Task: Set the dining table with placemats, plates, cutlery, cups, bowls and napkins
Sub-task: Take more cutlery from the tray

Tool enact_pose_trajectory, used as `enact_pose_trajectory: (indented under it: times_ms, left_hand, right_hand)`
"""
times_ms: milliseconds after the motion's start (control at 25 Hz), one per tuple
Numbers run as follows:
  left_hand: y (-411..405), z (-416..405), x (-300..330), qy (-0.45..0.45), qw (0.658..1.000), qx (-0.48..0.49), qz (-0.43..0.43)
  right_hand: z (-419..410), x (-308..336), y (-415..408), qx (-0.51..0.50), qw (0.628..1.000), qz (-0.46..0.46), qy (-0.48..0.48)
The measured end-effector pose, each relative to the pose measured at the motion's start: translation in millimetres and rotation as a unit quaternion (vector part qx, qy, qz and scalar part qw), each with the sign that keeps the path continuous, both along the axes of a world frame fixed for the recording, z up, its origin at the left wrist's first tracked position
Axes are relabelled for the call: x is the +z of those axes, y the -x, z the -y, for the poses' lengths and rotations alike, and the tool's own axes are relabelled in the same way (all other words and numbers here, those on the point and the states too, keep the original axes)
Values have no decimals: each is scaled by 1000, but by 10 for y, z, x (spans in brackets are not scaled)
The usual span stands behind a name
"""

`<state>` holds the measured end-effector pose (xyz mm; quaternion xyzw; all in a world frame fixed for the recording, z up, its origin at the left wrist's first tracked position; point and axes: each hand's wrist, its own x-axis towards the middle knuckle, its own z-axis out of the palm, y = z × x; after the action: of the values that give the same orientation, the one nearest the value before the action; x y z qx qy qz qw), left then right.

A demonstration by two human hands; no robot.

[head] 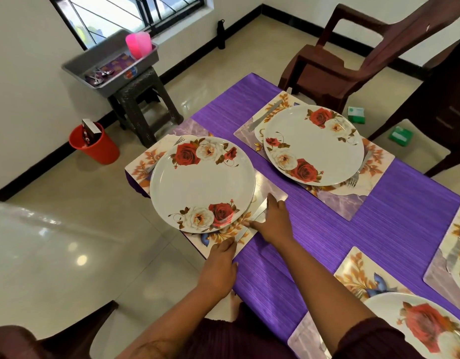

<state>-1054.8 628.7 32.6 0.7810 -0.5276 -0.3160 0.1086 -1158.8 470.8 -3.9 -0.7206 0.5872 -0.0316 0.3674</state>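
A white plate with roses (pixel 201 186) sits on a floral placemat (pixel 271 189) at the near left corner of the purple table (pixel 314 229). A fork (pixel 178 141) shows at the plate's far edge. A table knife (pixel 252 220) lies on the mat beside the plate. My right hand (pixel 274 221) rests with straight fingers on the knife. My left hand (pixel 219 264) touches the mat's near corner at the knife's handle end. A second plate (pixel 313 143) with a knife (pixel 266 115) and fork (pixel 353 181) sits across the table. Further plates and mats show at right.
A grey tub (pixel 112 62) on a stool (pixel 146 110) holds pink cups (pixel 138 44), spoons and placemats. A red bin (pixel 94 143) stands on the floor. Brown plastic chairs stand at the far end (pixel 353 55) and near left (pixel 42 340). Green packets (pixel 401 136) lie on a seat.
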Motion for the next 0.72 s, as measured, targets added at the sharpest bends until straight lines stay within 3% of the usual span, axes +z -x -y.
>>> enact_pose_trajectory:
  times_ms: [160,480,640,720]
  left_hand:
    - [-36,-30,40,5,996,-66,54]
    - [-140,-80,-59,-25,987,-144,64]
    - [-341,-20,-76,117,961,-236,88]
    - [-564,208,7,184,943,-252,112]
  right_hand:
    - [-3,8,16,2,1000,19,10]
    - [-14,57,2,-5,999,36,8]
    - [-29,209,-19,-105,991,88,-2]
    - [-46,303,-133,-146,985,60,75]
